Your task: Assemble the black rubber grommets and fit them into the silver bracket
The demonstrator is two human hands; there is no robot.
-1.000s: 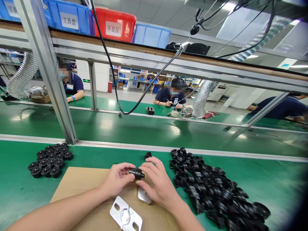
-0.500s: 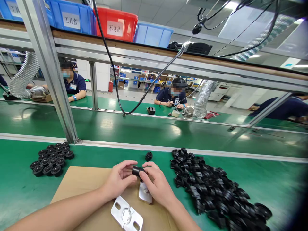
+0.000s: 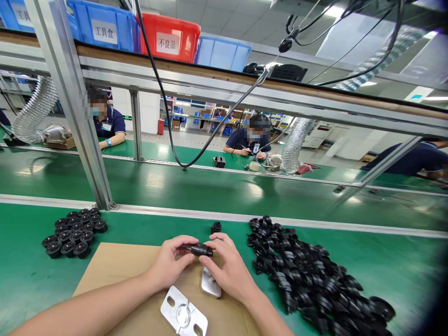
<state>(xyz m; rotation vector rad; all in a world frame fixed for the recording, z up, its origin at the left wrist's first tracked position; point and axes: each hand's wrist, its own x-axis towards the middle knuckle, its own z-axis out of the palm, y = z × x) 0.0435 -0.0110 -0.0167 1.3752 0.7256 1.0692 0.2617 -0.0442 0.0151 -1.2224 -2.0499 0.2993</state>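
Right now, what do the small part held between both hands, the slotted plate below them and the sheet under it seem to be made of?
The black cylindrical part looks like moulded plastic: matte black with a dull sheen. The slotted plate looks like metal: silvery, bright reflections, clean punched holes. The brown sheet looks like cardboard: flat, matte tan, though a thin board cannot be ruled out.

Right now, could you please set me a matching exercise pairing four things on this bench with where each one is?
Things:
1. black part
2. metal plate
3. neat cluster
4. loose pile

Places:
a. far left on the green mat
b. right of the hands
c. held between both hands
d. on the cardboard, near edge

Pairs: 1-c, 2-d, 3-a, 4-b
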